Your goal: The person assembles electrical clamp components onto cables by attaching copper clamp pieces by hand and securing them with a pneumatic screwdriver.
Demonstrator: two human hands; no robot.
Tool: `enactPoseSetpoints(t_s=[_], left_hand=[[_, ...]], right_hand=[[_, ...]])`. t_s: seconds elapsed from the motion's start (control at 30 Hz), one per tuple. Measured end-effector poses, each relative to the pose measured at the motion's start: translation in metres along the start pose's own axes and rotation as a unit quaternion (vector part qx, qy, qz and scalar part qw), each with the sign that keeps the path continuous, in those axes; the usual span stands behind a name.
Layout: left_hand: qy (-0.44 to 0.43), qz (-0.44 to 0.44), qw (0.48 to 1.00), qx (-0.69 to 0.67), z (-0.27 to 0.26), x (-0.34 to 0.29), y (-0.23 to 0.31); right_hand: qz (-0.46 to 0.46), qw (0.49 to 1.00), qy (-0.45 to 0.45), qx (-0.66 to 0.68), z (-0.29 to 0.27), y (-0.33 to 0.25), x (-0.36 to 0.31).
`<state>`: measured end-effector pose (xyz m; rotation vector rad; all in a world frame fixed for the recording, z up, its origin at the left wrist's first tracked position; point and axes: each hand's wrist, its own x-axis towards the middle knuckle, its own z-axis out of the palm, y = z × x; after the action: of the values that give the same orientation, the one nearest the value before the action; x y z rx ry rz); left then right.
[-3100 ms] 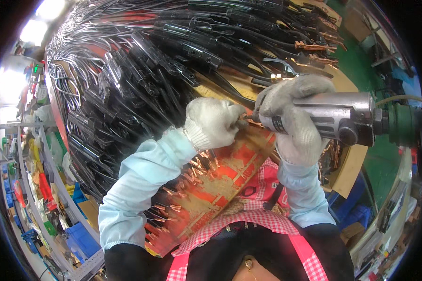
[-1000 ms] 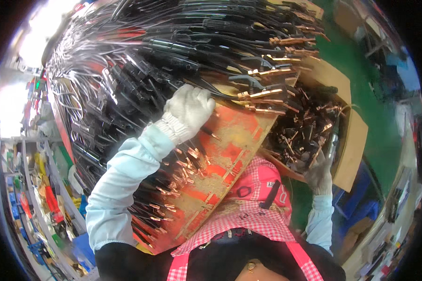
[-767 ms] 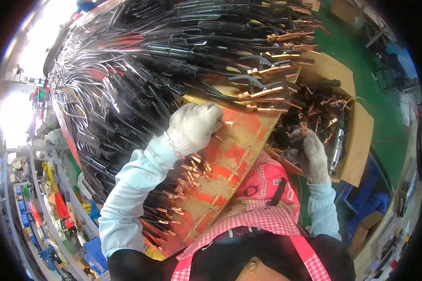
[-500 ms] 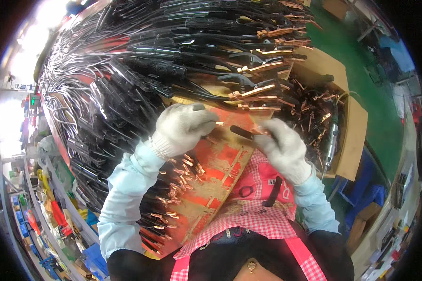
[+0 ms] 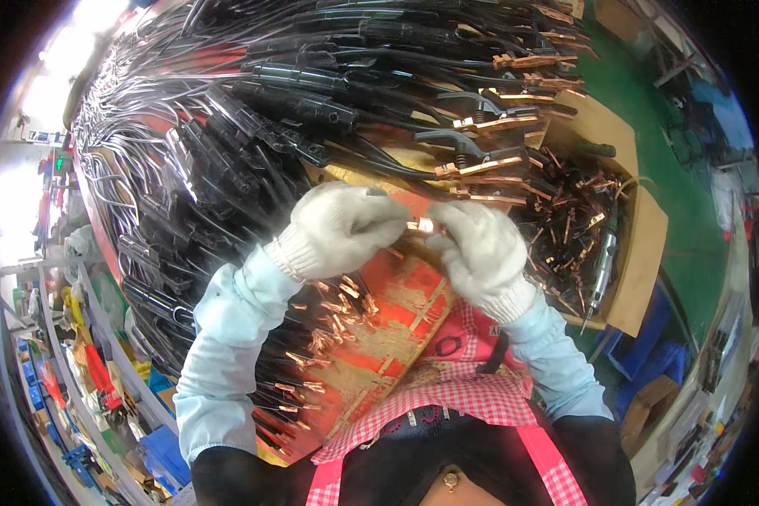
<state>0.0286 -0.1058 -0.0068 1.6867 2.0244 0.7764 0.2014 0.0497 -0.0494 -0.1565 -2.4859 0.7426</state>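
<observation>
My left hand, in a white knitted glove, is closed in a pinch around a thin cable end with a bright copper tip. Facing it, my right hand in a matching glove is closed on a black-and-copper clamp part, its black portion now hidden by the fingers. The copper pieces meet or nearly meet between the fingertips; whether they touch I cannot tell. Both hands are above a worn red-and-tan board. Beside my left forearm lie several black cables with copper ends.
Black cables with dark handles are heaped across the far side and left. Copper-jawed clamps lie beyond my right hand. At right, a cardboard box holds loose copper parts and a silver driver-like tool. Blue bins stand beside it.
My right hand has moved left and slightly up, bringing the clamp part against or close to the cable end. My left hand has shifted slightly right. The view has shifted a little.
</observation>
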Motion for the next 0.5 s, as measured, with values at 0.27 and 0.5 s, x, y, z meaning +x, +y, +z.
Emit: enactPoseSetpoints(t_s=[0.27,0.5], left_hand=[[-0.118,-0.167,0.979,0.002,-0.005,0.006,0.009],[-0.065,-0.184,0.98,0.042,0.002,0.005,0.012]], right_hand=[[-0.047,0.995,-0.073,-0.043,0.01,0.0,0.008],[-0.062,0.997,-0.035,-0.019,0.015,0.006,0.014]])
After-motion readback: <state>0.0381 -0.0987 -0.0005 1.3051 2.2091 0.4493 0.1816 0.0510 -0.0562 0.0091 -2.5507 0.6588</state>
